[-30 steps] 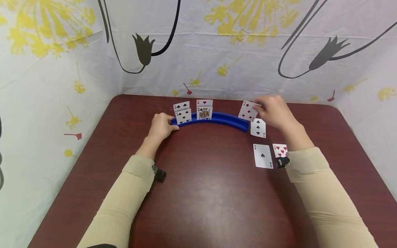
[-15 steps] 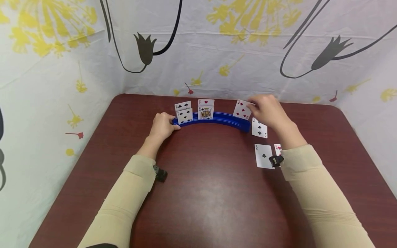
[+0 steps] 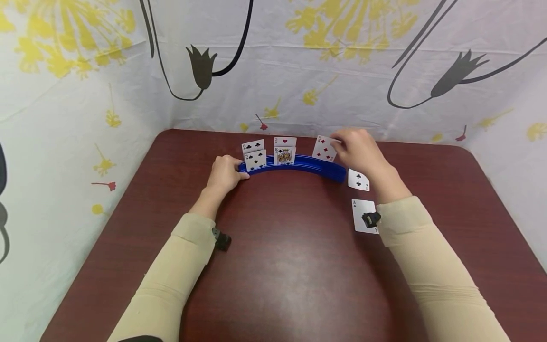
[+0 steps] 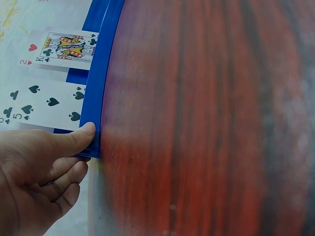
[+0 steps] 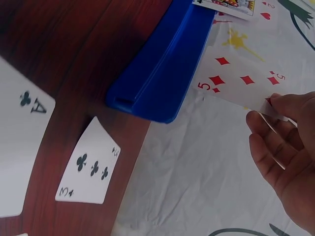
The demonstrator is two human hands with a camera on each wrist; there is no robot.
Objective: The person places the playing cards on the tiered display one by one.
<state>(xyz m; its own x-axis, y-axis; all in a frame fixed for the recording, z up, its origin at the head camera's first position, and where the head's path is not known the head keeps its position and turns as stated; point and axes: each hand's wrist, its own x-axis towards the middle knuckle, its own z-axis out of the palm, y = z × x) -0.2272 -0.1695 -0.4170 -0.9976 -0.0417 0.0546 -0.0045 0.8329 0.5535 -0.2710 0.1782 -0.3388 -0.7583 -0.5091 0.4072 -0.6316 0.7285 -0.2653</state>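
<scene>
A curved blue card holder (image 3: pixel 314 166) stands on the table. My left hand (image 3: pixel 224 175) grips its left end, thumb on the front edge. My right hand (image 3: pixel 359 149) pinches the five of diamonds (image 3: pixel 324 149) by its right edge, upright at the right half of the holder; in the right wrist view the card (image 5: pixel 238 79) is by the holder's back side. The five of spades (image 3: pixel 256 160) stands in the holder before the six of clubs (image 3: pixel 253 145). Right of them, the king of clubs (image 3: pixel 284 156) stands before the two of hearts (image 3: pixel 285 141).
The three of clubs (image 3: pixel 358 180) lies face up beside the holder's right end. Nearer me lies the ace of clubs (image 3: pixel 362 211), partly behind the right wrist camera. A patterned white cloth (image 3: pixel 256 61) rises behind the brown table (image 3: pixel 278 266).
My right hand has moved left with the five of diamonds, from the holder's right end along the holder. The eight of hearts is now hidden behind my right arm. My left hand keeps its grip.
</scene>
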